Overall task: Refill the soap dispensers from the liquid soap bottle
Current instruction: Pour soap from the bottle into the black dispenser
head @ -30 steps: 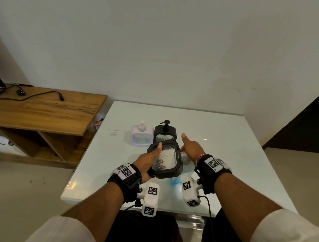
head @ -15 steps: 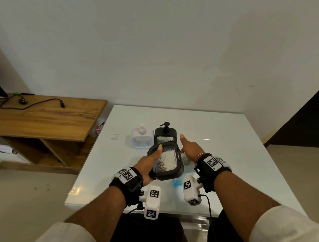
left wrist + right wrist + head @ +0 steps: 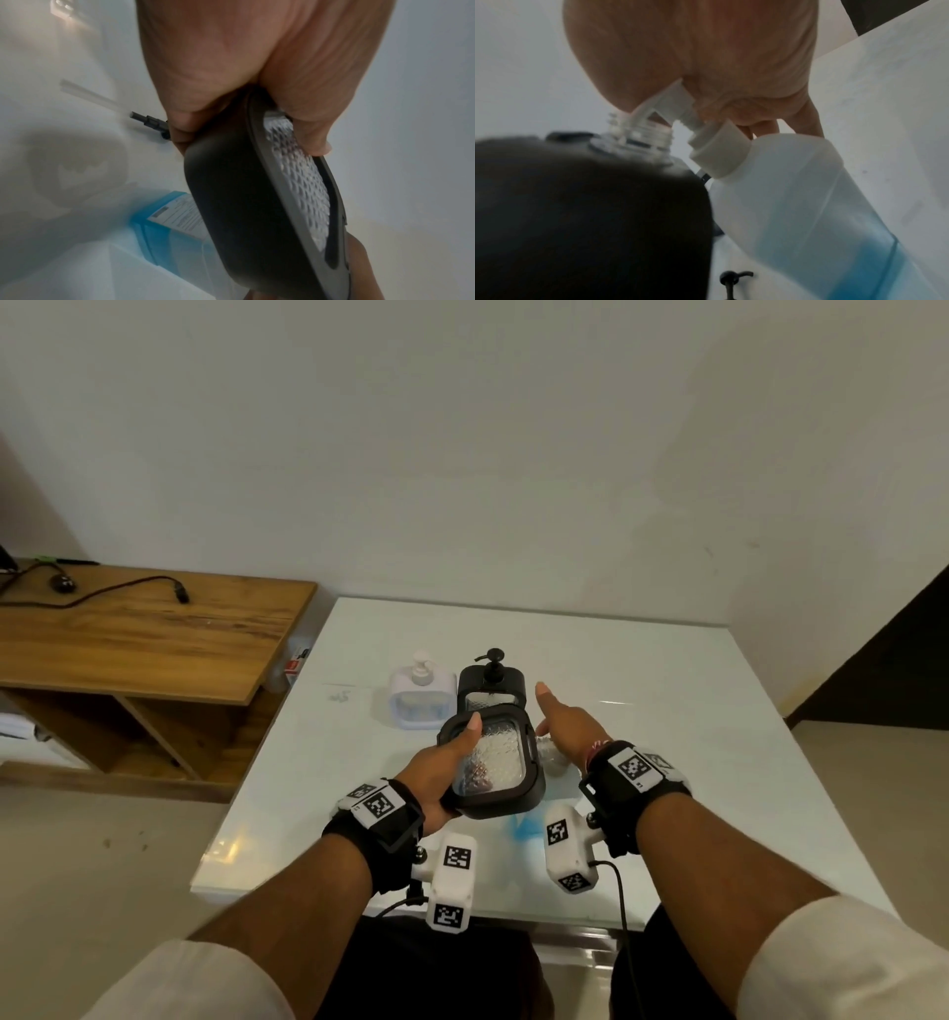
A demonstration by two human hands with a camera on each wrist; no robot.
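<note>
My left hand [image 3: 436, 778] grips the black dispenser [image 3: 493, 762], tilted; my right hand [image 3: 706, 60] curls round the blue soap bottle's [image 3: 821, 213] neck, above the table's [image 3: 667, 711] near edge. I'd keep spout and open mouth together, pouring slowly.

Two dispensers [image 3: 422, 693] [image 3: 491, 685] are standing side by side on the table [image 3: 667, 711], a third dispenser [image 3: 490, 762] is sitting nearer in the left hand [image 3: 441, 762], and the bottle [image 3: 821, 213] is lying just right of it.

Glossy white table [image 3: 667, 711]; matt black dispenser [image 3: 534, 783], textured clear panel.
</note>
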